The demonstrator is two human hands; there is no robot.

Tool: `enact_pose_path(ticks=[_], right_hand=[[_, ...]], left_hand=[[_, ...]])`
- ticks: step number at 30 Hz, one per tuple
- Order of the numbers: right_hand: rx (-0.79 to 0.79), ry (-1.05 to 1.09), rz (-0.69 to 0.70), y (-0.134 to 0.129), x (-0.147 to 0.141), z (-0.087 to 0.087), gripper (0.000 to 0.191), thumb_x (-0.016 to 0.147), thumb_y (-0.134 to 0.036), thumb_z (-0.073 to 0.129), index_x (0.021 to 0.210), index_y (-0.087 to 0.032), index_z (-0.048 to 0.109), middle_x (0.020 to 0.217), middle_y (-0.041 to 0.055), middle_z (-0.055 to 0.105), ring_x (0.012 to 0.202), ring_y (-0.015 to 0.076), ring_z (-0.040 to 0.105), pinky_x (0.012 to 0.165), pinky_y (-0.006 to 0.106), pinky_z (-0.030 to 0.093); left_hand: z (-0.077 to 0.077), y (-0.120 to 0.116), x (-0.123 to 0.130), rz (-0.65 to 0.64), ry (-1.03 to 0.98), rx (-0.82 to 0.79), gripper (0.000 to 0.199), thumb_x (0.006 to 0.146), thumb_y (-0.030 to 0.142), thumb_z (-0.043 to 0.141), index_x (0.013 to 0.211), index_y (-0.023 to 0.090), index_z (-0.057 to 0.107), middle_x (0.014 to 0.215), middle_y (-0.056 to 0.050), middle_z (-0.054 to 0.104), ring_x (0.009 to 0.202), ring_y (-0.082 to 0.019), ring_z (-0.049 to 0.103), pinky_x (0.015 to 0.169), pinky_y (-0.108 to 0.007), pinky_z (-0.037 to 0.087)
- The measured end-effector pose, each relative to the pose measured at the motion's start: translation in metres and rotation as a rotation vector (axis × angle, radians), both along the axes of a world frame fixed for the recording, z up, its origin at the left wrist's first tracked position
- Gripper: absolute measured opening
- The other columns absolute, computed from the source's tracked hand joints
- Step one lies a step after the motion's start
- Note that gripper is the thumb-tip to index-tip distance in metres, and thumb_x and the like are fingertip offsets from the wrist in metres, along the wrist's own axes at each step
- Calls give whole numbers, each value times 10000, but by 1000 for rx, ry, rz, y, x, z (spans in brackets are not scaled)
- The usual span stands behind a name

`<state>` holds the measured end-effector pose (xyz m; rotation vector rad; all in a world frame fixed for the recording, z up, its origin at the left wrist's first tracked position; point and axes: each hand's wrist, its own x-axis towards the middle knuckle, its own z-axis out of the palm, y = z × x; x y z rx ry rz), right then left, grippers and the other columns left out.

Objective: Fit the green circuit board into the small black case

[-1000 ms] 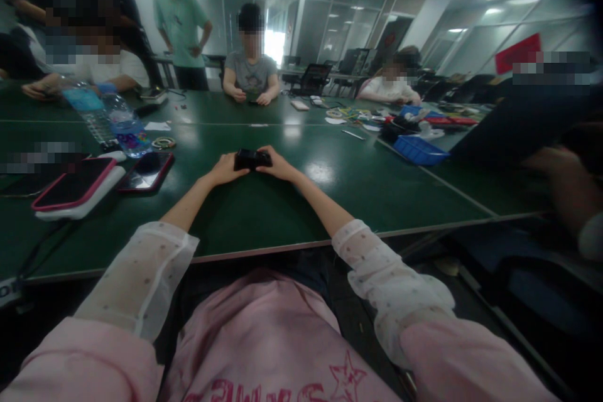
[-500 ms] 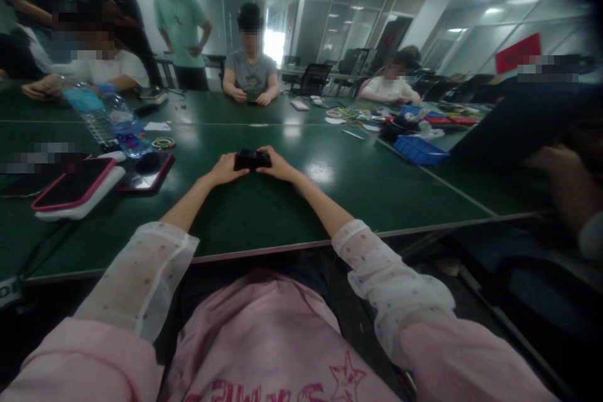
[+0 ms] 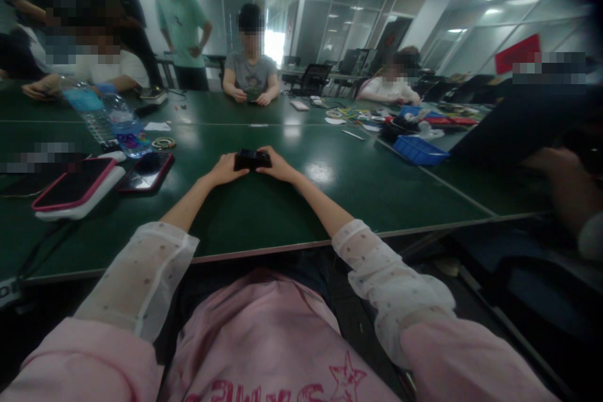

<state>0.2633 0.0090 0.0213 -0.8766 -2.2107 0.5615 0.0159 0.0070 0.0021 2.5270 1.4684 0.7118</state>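
Observation:
A small black box-like device [image 3: 253, 159] is held between my two hands over the green table [image 3: 254, 220], near the middle of the view. My left hand [image 3: 227, 169] grips its left end, with the thumb along the near side. On its right end, my right hand [image 3: 277, 165] has its fingers closed round the corner. The device's underside is hidden, so whether it touches the table cannot be made out.
On the left lie a pink-rimmed phone [image 3: 75, 184], another phone [image 3: 146, 172] and two plastic bottles [image 3: 125, 125]. A blue tray [image 3: 421, 149] and tangled cables [image 3: 348, 114] lie right. Several people are around the table; one person's hand [image 3: 558, 166] is at far right.
My hands and the black device have not visibly moved. At the far right, the other person's hand and arm have shifted slightly.

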Motion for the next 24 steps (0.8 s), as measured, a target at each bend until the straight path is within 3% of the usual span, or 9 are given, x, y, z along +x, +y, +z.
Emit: enact_pose_path(ticks=[19, 24], right_hand=[[10, 30, -11, 0, -1, -2, 564, 737, -276, 758, 1237, -213, 504, 1246, 104, 600, 1180, 300, 590, 1048, 541, 451], [23, 24, -15, 1, 0, -4, 568, 745, -289, 753, 1251, -214, 505, 1248, 111, 602, 1182, 299, 591, 1047, 529, 452]], left_hand=[[3, -4, 1, 14, 16, 6, 672, 862, 521, 616, 1408, 145, 505, 1355, -159, 603, 1274, -373, 523, 1086, -513, 405], [3, -5, 1, 4, 17, 4, 693, 868, 512, 609, 1412, 97, 499, 1377, -195, 585, 1283, -382, 518, 1095, -510, 400]])
